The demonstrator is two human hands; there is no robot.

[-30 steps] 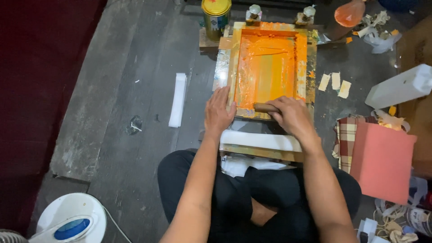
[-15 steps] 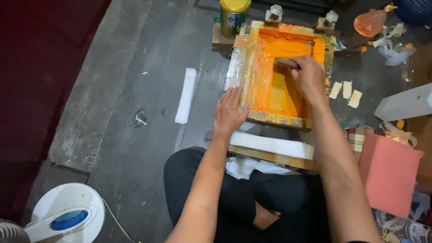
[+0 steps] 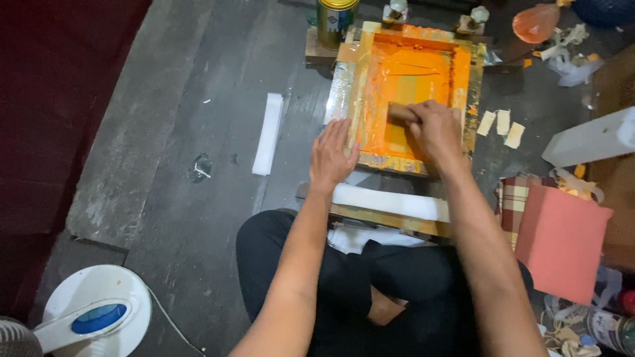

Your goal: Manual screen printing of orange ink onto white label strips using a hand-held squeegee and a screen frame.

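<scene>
Nearest, a white fan base (image 3: 92,314) stands on the dark floor (image 3: 165,132) at lower left. Ahead of the crossed legs, a white strip (image 3: 390,201) lies on a wooden board. Left hand (image 3: 333,155) rests flat, fingers spread, on the near-left edge of the printing frame (image 3: 410,92). Right hand (image 3: 435,129) is clenched around a squeegee (image 3: 401,112) inside the orange-inked screen. A tin can (image 3: 336,21) stands beyond the frame.
</scene>
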